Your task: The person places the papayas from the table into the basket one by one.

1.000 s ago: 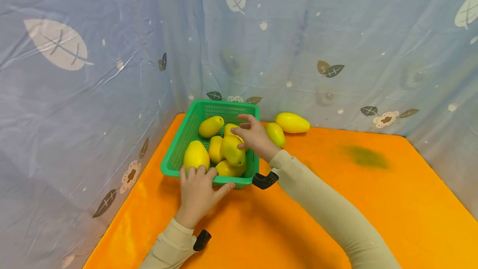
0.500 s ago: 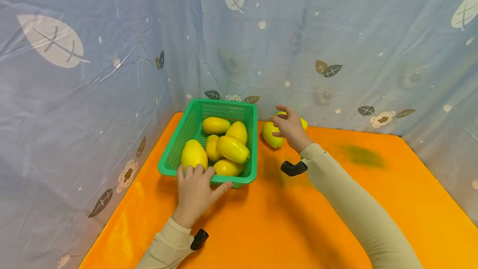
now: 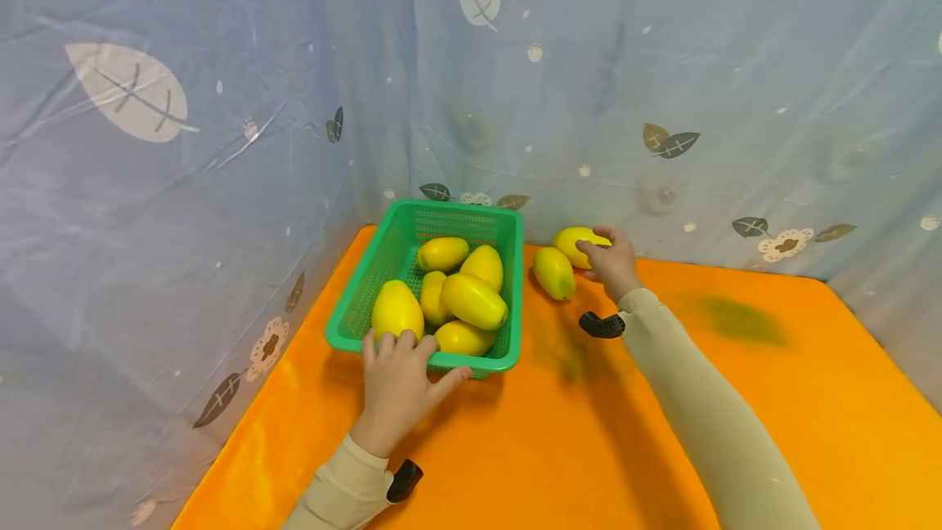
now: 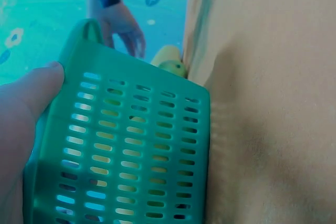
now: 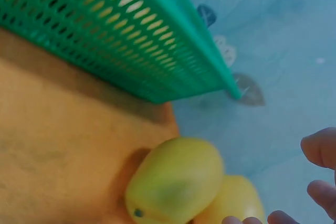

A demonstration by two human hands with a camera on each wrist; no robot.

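My left hand (image 3: 397,387) grips the near rim of a green plastic basket (image 3: 346,301), fingers hooked over the edge. In the left wrist view the thumb (image 4: 39,90) lies along the rim. Several yellow mangoes, one on top (image 3: 474,301), lie inside the basket. To its right, two more rest on the orange surface: a greenish-yellow mango (image 3: 554,274) and, behind it, a yellow mango (image 3: 577,244). My right hand (image 3: 614,262) is at the back mango's right side with its fingers spread around it; whether they touch is hard to tell.
A blue-grey patterned curtain (image 3: 589,88) hangs close behind the basket and loose mangoes, and along the left side. The orange table (image 3: 773,383) stretches out to the right, with a dark greenish patch (image 3: 743,320) on it.
My right hand has let go of a mango in the basket, then moved right to the back mango outside. The left hand stays on the basket rim.
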